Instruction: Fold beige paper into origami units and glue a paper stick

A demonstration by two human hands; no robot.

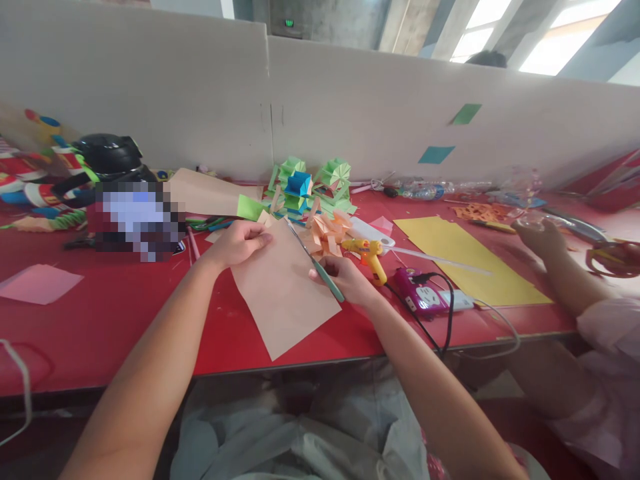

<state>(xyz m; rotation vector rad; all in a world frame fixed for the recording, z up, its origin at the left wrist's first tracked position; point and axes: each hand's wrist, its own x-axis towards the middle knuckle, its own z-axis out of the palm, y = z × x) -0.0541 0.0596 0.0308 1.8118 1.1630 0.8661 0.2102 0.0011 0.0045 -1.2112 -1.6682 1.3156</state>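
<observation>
A tan sheet of paper (287, 293) lies at an angle near the front edge of the red table. My left hand (240, 243) is closed on its upper left edge, fingers bent over the paper. My right hand (345, 277) is closed round a green-handled cutting tool (330, 280), whose thin metal blade points up and left along the paper's upper right side. Whether the blade has entered the paper cannot be made out. Just behind the hands sit peach folded paper strips (327, 232) and green and blue folded paper shapes (299, 187).
A yellow glue gun (370, 257) and purple power strip (423, 293) with cables lie right of my right hand. Beyond them is yellow paper (475, 260). Another person's hand (543, 237) is at the far right. Pink paper (41, 284) lies left; a white partition (350, 113) stands behind.
</observation>
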